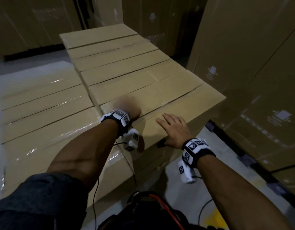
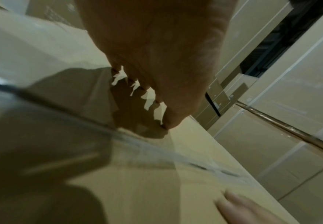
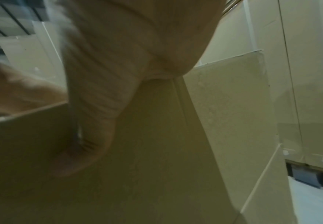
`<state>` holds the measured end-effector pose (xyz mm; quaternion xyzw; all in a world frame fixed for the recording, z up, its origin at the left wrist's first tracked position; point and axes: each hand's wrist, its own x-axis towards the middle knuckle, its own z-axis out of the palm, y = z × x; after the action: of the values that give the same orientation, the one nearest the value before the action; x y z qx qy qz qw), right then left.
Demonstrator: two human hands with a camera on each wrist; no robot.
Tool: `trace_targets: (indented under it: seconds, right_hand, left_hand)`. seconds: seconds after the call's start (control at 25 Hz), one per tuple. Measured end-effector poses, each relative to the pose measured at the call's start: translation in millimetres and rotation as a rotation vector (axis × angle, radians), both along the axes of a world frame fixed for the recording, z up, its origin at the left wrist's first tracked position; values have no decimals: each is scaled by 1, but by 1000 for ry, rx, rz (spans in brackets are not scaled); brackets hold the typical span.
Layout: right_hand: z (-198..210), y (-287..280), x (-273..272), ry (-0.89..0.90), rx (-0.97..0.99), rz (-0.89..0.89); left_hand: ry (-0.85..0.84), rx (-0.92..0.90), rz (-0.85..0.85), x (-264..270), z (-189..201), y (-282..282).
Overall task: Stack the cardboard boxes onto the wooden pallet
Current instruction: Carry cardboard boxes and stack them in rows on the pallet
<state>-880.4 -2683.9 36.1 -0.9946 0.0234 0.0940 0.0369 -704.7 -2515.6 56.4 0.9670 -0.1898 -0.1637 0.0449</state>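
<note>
At the far left of the head view a lower stack of flat brown cardboard boxes wrapped in glossy clear film (image 1: 44, 103) is seen, its seams running left to right. Just beside it, to the right, a higher row of long flat brown cardboard boxes (image 1: 120, 63) is laid side by side, receding away from the person. The nearest long brown cardboard box (image 1: 184, 107) lies on top at the near end of that row, its long axis running from lower left to upper right, slightly skewed against the boxes behind it, with its right end pointing toward the tall cartons. The left hand (image 1: 128, 105) is blurred in the head view; in the left wrist view it (image 2: 157, 60) is seen arched over the box top with fingertips (image 2: 166, 125) touching the cardboard, nothing being gripped. The right hand (image 1: 173, 128) is laid flat and spread on the near part of the same box, with its thumb (image 3: 91, 136) pressed against the near side face. At the right, tall brown cardboard cartons wrapped in film (image 1: 251, 63) are stood; pale printed square symbols with small lines of text are carried on them, but the writing cannot be read. No pallet can be made out under the stacks.
</note>
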Motion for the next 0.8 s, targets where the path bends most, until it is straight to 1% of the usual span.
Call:
trace_targets:
  seconds: [0.2, 0.36, 0.48, 0.56, 0.64, 0.8]
  right_hand:
    - [13, 9, -11, 26, 34, 3]
    - [32, 13, -25, 44, 185, 10]
    - [40, 11, -30, 6, 395, -35]
    - [45, 9, -27, -27, 496, -91]
    - [50, 8, -19, -44, 511, -116]
    - [63, 3, 13, -4, 582, -173]
  left_hand:
    - [-52, -24, 95, -41, 4, 42]
    - [-3, -92, 227, -68, 6, 69]
    - [53, -228, 295, -82, 3, 80]
    - [51, -369, 378, -88, 1, 84]
    - [83, -518, 488, -89, 0, 88]
    - [165, -687, 706, -75, 5, 88]
